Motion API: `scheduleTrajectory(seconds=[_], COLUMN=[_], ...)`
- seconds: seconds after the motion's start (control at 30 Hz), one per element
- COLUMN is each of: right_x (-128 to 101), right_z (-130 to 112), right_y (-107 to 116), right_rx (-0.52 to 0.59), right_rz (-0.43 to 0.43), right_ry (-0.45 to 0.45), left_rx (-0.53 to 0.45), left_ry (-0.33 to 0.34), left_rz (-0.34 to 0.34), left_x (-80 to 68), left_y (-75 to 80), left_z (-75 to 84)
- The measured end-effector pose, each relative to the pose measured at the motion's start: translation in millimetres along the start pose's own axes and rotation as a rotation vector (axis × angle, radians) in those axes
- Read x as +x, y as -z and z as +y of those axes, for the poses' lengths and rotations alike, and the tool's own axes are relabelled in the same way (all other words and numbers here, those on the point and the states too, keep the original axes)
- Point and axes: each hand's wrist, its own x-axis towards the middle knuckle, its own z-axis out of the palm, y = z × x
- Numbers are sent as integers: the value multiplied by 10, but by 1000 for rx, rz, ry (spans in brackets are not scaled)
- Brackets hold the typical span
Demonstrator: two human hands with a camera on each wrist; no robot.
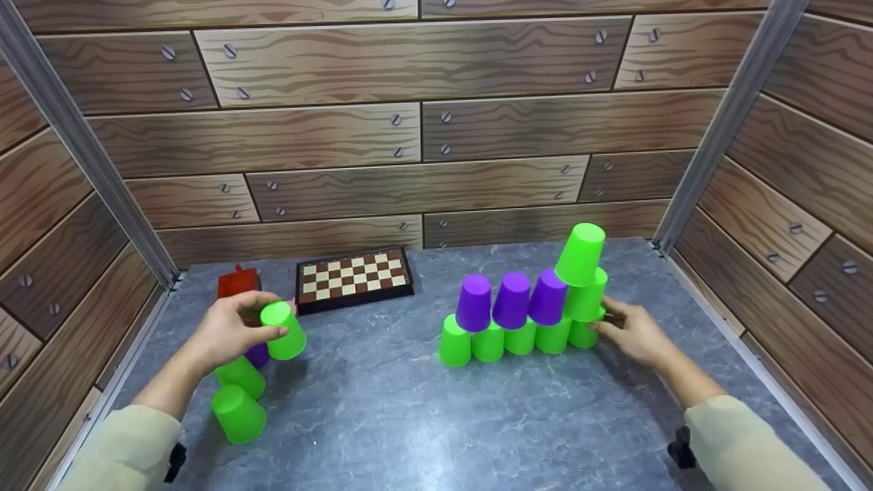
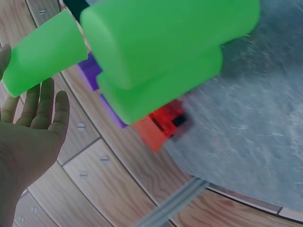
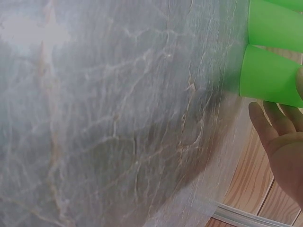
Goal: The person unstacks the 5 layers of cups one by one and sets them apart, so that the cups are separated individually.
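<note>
Two hands [image 1: 235, 327], seemingly unlabelled cups [image 1: 522, 317]

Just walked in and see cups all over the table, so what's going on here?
A person is stacking cups on a grey table. The left hand holds a green cup in its grip above a few loose cups. The right hand rests against the right end of a cup pyramid: five green cups at the bottom, three purple ones and a green one above, one tilted green cup on top. A chessboard lies behind.
</note>
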Motion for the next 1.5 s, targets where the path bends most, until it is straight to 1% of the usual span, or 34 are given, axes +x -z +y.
scheduleTrajectory(seconds=[0.13, 0.27, 0.37, 0.5, 0.77, 1.03, 1.5], right_x=[-4, -8, -5, -3, -4, 0, -5], right_z=[2, 17, 24, 16, 17, 1, 5], right_y=[1, -3, -6, -9, -2, 5, 3], right_rx=[-3, -18, -19, -20, -11, -35, -24], right_rz=[6, 16, 15, 14, 6, 6, 13], right_ry=[-12, -18, -12, -7, -8, -15, -9], left_rx=[28, 30, 39, 64, 82, 129, 142], left_ry=[12, 26, 26, 22, 40, 11, 18], left_rz=[-9, -43, -64, -73, -86, -83, -86], left_x=[-36, -52, -61, -76, -79, -62, -45], left_y=[-1, -19, -35, -51, -70, -93, -159], left_z=[-78, -146, -194, -242, -272, -318, -361])
